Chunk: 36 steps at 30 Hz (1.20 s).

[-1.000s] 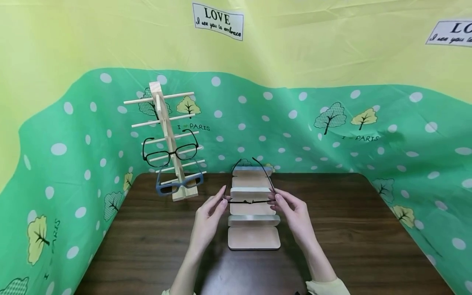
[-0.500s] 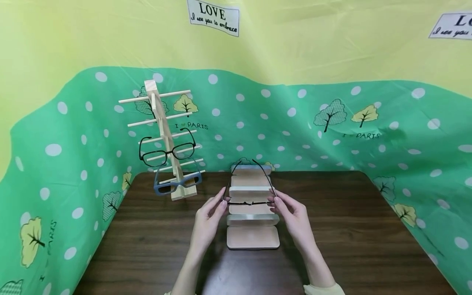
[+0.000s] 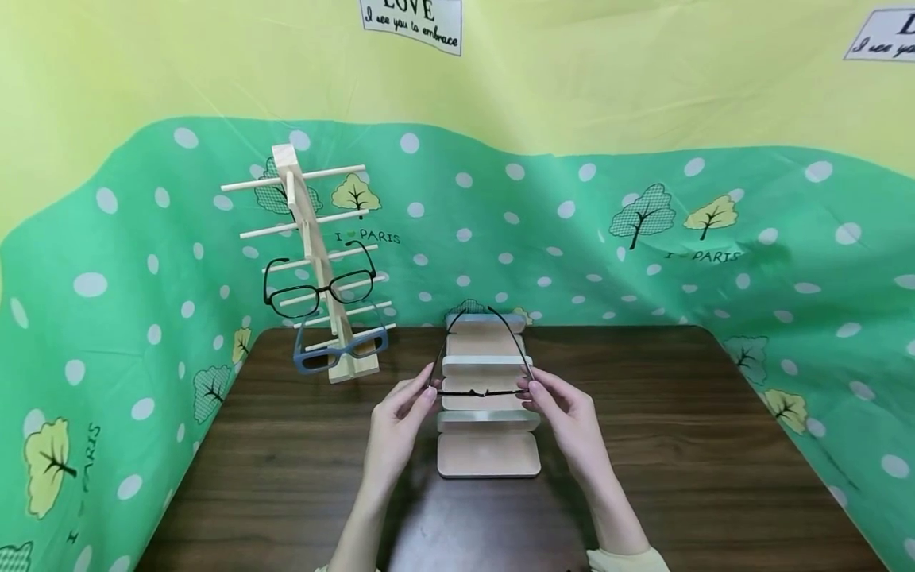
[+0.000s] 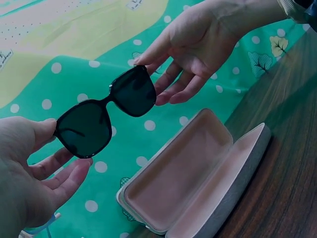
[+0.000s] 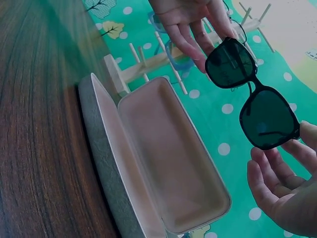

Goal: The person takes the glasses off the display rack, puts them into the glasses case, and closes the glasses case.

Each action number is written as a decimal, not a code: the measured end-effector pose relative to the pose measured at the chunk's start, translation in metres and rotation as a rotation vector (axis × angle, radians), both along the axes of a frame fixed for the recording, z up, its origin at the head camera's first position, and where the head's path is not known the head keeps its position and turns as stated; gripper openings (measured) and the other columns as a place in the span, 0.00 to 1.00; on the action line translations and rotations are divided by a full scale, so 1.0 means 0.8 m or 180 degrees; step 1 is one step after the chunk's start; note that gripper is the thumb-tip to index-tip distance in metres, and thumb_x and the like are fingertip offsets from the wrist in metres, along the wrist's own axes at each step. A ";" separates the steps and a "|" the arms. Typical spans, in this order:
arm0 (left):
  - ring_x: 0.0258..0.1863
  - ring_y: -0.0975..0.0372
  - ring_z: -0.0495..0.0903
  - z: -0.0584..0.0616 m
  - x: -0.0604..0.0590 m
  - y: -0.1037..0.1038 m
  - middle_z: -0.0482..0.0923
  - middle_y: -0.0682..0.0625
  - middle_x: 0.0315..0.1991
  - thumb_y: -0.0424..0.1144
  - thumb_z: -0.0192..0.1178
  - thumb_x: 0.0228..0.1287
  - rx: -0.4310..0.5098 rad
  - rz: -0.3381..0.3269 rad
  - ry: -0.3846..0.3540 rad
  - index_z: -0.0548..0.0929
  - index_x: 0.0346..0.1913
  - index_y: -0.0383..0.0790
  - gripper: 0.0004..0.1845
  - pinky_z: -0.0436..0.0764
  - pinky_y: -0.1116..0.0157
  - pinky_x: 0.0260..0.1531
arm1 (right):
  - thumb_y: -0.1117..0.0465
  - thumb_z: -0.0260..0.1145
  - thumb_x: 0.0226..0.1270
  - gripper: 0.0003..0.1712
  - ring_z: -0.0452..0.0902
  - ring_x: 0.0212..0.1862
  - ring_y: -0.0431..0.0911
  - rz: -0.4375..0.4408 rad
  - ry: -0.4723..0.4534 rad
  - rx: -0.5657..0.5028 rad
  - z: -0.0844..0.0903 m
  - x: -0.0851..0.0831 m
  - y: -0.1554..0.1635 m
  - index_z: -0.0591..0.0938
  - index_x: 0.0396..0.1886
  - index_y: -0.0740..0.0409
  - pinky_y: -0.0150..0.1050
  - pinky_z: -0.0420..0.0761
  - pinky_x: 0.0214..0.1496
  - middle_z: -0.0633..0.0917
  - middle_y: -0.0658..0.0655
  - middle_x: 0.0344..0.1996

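Observation:
Black sunglasses (image 3: 480,392) with dark lenses hang level above a row of three open, pale-lined glasses cases (image 3: 489,454) on the dark wooden table (image 3: 679,445). Their temples are unfolded and point away from me. My left hand (image 3: 431,389) pinches the left end of the frame and my right hand (image 3: 529,388) pinches the right end. The left wrist view shows the sunglasses (image 4: 106,111) between the left hand (image 4: 34,163) and the right hand (image 4: 193,44), over an open case (image 4: 193,178). In the right wrist view the sunglasses (image 5: 250,94) hover above an empty case (image 5: 163,153).
A wooden display rack (image 3: 296,199) stands at the table's back left, carrying black-framed glasses (image 3: 318,286) and blue-framed glasses (image 3: 339,349). Green dotted cloth (image 3: 643,238) walls in the table on three sides.
The head view has tilted a little, shifting the scene upward in the picture. Both hands keep hold of the sunglasses in nearly the same spot over the cases.

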<state>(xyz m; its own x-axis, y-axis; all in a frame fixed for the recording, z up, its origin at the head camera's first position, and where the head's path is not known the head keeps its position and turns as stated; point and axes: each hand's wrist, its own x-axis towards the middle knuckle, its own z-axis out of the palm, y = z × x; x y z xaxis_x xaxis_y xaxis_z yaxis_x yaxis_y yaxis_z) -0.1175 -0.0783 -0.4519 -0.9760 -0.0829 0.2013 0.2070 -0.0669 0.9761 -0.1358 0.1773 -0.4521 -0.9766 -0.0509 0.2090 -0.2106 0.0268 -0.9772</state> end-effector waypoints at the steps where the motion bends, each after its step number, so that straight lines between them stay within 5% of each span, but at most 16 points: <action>1: 0.51 0.56 0.88 -0.001 0.000 0.000 0.83 0.33 0.53 0.36 0.63 0.73 -0.0003 0.0006 -0.0007 0.82 0.65 0.40 0.20 0.87 0.58 0.53 | 0.61 0.62 0.78 0.21 0.89 0.48 0.42 0.0008 0.0002 0.0007 0.000 -0.001 0.000 0.80 0.63 0.69 0.37 0.88 0.52 0.91 0.42 0.45; 7: 0.49 0.67 0.87 -0.005 -0.001 -0.001 0.83 0.33 0.54 0.36 0.63 0.73 -0.0040 0.0001 -0.0018 0.82 0.66 0.40 0.20 0.86 0.58 0.55 | 0.61 0.62 0.78 0.21 0.89 0.48 0.41 0.0003 -0.0008 0.0039 -0.001 -0.003 -0.001 0.80 0.63 0.70 0.38 0.88 0.52 0.91 0.41 0.45; 13: 0.49 0.62 0.87 -0.004 -0.001 -0.001 0.85 0.39 0.51 0.37 0.63 0.73 -0.0075 0.0061 -0.0045 0.83 0.65 0.44 0.20 0.86 0.60 0.54 | 0.61 0.62 0.78 0.20 0.89 0.47 0.42 -0.0032 -0.0007 0.0075 0.001 -0.003 -0.002 0.81 0.63 0.69 0.38 0.88 0.52 0.91 0.41 0.44; 22: 0.49 0.64 0.87 -0.007 -0.003 0.000 0.81 0.30 0.54 0.36 0.63 0.73 0.0050 0.0000 -0.0106 0.82 0.65 0.41 0.20 0.86 0.66 0.52 | 0.63 0.63 0.77 0.20 0.90 0.46 0.41 -0.0045 0.0023 0.0111 0.000 -0.002 -0.001 0.81 0.62 0.69 0.36 0.88 0.51 0.91 0.40 0.44; 28: 0.52 0.56 0.87 -0.003 -0.004 0.000 0.83 0.35 0.53 0.35 0.63 0.72 0.0042 -0.0018 -0.0089 0.83 0.65 0.41 0.20 0.86 0.63 0.54 | 0.62 0.63 0.77 0.20 0.89 0.45 0.39 -0.0094 0.0003 0.0165 0.002 -0.003 0.001 0.81 0.63 0.69 0.35 0.88 0.51 0.90 0.38 0.43; 36: 0.49 0.64 0.87 -0.007 -0.003 -0.002 0.83 0.36 0.53 0.34 0.63 0.72 0.0019 -0.0017 -0.0107 0.83 0.64 0.40 0.19 0.87 0.65 0.52 | 0.63 0.64 0.76 0.22 0.90 0.45 0.39 -0.0087 -0.0036 0.0174 0.004 -0.001 0.000 0.80 0.63 0.71 0.34 0.88 0.51 0.91 0.39 0.43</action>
<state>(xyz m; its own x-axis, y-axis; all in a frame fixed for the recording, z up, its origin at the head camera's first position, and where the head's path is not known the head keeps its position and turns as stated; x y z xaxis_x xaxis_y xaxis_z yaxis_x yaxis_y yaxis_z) -0.1197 -0.0797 -0.4574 -0.9826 -0.0788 0.1680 0.1738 -0.0736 0.9820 -0.1363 0.1777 -0.4491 -0.9800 -0.0353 0.1956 -0.1980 0.0856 -0.9765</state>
